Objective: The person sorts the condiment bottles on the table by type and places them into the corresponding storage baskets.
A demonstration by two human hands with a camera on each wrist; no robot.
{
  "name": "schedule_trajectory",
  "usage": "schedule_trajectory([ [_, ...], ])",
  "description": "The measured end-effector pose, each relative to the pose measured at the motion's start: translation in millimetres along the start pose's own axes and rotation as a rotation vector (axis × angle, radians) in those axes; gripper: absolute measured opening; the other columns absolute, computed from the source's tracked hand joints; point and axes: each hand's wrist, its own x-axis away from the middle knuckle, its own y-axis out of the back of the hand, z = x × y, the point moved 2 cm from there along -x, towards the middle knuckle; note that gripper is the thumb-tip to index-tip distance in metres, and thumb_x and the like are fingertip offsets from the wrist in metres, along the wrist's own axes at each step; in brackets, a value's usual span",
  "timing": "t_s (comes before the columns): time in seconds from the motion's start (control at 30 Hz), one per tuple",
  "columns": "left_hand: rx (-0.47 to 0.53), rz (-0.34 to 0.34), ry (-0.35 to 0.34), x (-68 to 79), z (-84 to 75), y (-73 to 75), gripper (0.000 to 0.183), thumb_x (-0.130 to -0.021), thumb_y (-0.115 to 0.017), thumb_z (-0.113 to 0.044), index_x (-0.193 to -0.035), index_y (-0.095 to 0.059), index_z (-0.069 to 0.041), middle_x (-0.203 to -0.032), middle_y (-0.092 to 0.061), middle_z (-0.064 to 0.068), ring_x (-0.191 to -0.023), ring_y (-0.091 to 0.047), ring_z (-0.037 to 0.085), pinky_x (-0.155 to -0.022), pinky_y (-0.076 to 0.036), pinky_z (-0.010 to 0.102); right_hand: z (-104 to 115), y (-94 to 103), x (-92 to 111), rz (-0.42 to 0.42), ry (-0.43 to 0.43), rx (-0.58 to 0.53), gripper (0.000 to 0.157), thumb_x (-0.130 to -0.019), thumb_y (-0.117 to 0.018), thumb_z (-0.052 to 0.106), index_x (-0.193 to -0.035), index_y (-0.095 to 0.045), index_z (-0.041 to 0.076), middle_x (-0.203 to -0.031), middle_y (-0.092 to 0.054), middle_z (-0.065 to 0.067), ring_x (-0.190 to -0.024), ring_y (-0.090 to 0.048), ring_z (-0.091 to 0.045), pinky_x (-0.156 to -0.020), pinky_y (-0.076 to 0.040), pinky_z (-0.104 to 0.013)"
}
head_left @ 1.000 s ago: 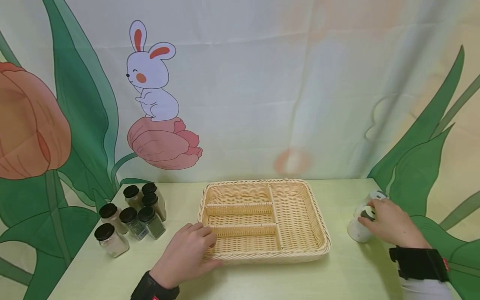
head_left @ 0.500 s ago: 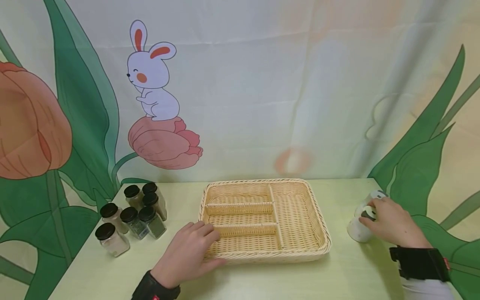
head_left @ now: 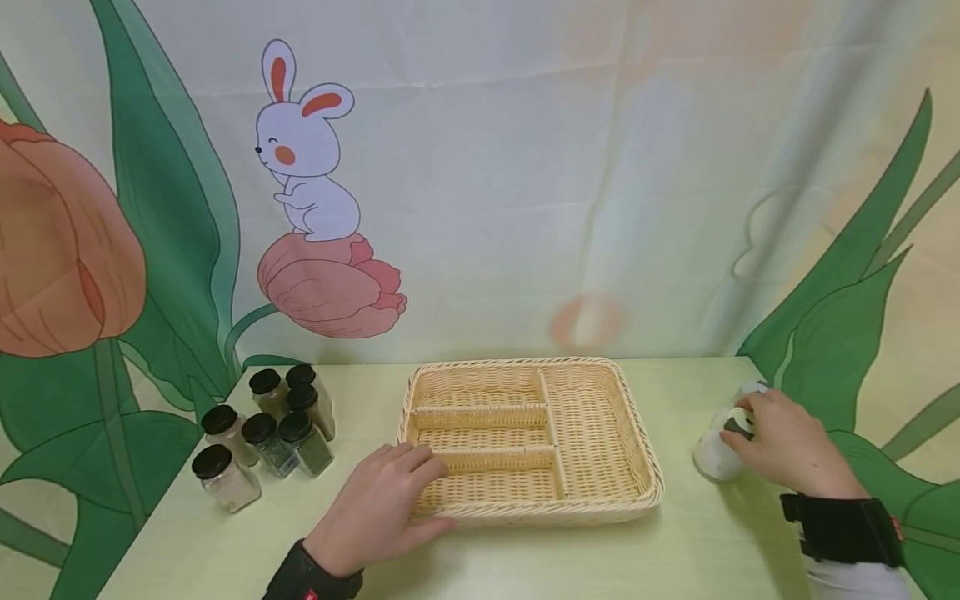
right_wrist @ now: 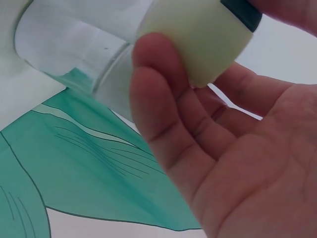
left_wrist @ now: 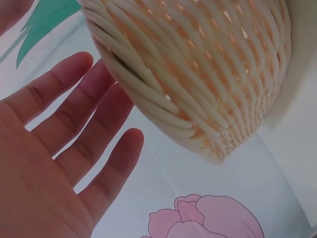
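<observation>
My right hand [head_left: 795,446] holds a white bottle [head_left: 716,457] by its top, on the right side of the table. In the right wrist view the fingers curl round its pale yellow-green cap [right_wrist: 208,44], which has a dark green tab [right_wrist: 242,14]. Right behind it stands another whitish container [head_left: 752,387], mostly hidden by the hand. My left hand [head_left: 378,504] lies at the front left corner of a woven basket [head_left: 540,510]. Seen from the left wrist, its fingers [left_wrist: 121,153] are spread and fairly straight, tips right at the basket's rim.
Several glass spice jars [head_left: 307,450] with black lids stand at the left of the table [head_left: 510,567]. Dividers [head_left: 487,458] split the basket into several compartments, with nothing in them. A printed cloth [head_left: 480,208] with a rabbit and tulips hangs behind the table.
My left hand has shifted slightly to the right along the basket's corner. The right hand stays at the bottle's cap with barely any movement. Basket and jars keep their places.
</observation>
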Motion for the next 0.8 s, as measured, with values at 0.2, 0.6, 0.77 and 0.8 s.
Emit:
schedule_trajectory([
  [0.2,0.032,-0.01,-0.002,-1.8,-2.5,0.2,0.057,-0.08,-0.055,-0.076,-0.103,-0.067,-0.025,-0.096,-0.061,-0.015,-0.086,-0.054,0.003,-0.075,-0.048,0.028,7,5.5,1,-0.041,0.001,-0.009,0.059,-0.083,-0.073,0.035,-0.118,-0.061,-0.011,-0.112,-0.06,-0.029,-0.099,-0.058,-0.046,-0.076,-0.047,-0.057],
  [0.6,0.072,-0.05,-0.041,-2.5,-2.1,-3.6,0.055,-0.082,-0.06,-0.071,-0.108,-0.066,-0.024,-0.098,-0.061,-0.013,-0.085,-0.055,0.003,-0.074,-0.049,0.029,17,14.0,2,-0.134,-0.039,-0.062,0.058,-0.083,-0.073,0.034,-0.121,-0.061,-0.008,-0.114,-0.059,-0.028,-0.098,-0.057,-0.044,-0.073,-0.046,-0.056],
  [0.77,0.104,-0.076,-0.029,-4.1,-3.5,-4.0,0.05,-0.081,-0.063,-0.068,-0.108,-0.066,-0.025,-0.094,-0.057,-0.017,-0.083,-0.052,0.0,-0.072,-0.047,0.026,23,18.6,4,-0.201,-0.058,-0.09,0.058,-0.081,-0.074,0.033,-0.123,-0.059,-0.005,-0.114,-0.06,-0.024,-0.095,-0.059,-0.039,-0.071,-0.046,-0.052],
  [0.8,0.111,-0.091,-0.029,-4.7,-3.9,-4.2,0.049,-0.081,-0.065,-0.067,-0.107,-0.066,-0.025,-0.093,-0.056,-0.018,-0.083,-0.052,-0.001,-0.071,-0.047,0.025,24,19.7,4,-0.22,-0.061,-0.095,0.058,-0.081,-0.074,0.033,-0.123,-0.059,-0.004,-0.113,-0.06,-0.023,-0.094,-0.059,-0.038,-0.07,-0.046,-0.052],
])
